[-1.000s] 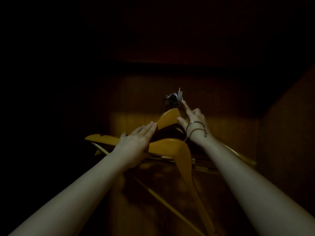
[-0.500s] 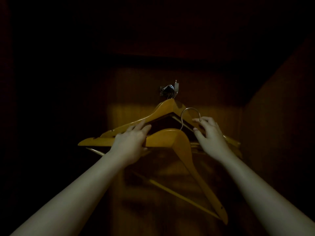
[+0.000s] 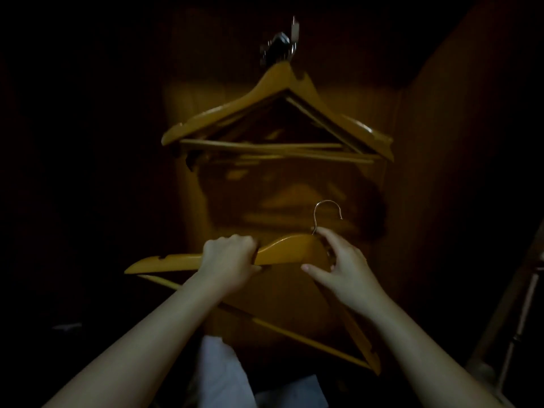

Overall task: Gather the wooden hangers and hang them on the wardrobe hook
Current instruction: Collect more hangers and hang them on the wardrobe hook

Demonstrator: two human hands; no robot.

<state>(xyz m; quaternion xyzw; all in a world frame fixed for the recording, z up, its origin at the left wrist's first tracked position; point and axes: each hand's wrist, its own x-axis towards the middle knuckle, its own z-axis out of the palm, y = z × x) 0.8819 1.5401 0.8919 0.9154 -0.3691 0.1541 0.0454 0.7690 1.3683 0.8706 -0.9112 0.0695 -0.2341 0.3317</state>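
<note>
A dim wardrobe interior. A bunch of wooden hangers (image 3: 265,89) hangs from the metal wardrobe hook (image 3: 279,47) on the back panel, near the top. Well below it I hold one more wooden hanger (image 3: 288,250), tilted, with its silver wire hook (image 3: 326,210) pointing up and free. My left hand (image 3: 228,260) grips the hanger's left shoulder. My right hand (image 3: 344,266) pinches its neck at the base of the wire hook. The hanger's right arm and lower bar (image 3: 294,334) run down to the lower right, partly behind my right forearm.
The wooden back panel (image 3: 294,187) is lit in the middle; the wardrobe's sides are almost black. A wooden side wall (image 3: 456,142) rises on the right. Pale cloth (image 3: 223,375) lies at the bottom. A thin metal rod (image 3: 518,319) stands at the far right.
The held hanger and both hands have come down, away from the wardrobe hook. My right hand has shifted from the hung hangers to the held hanger's neck. The view has tilted down.
</note>
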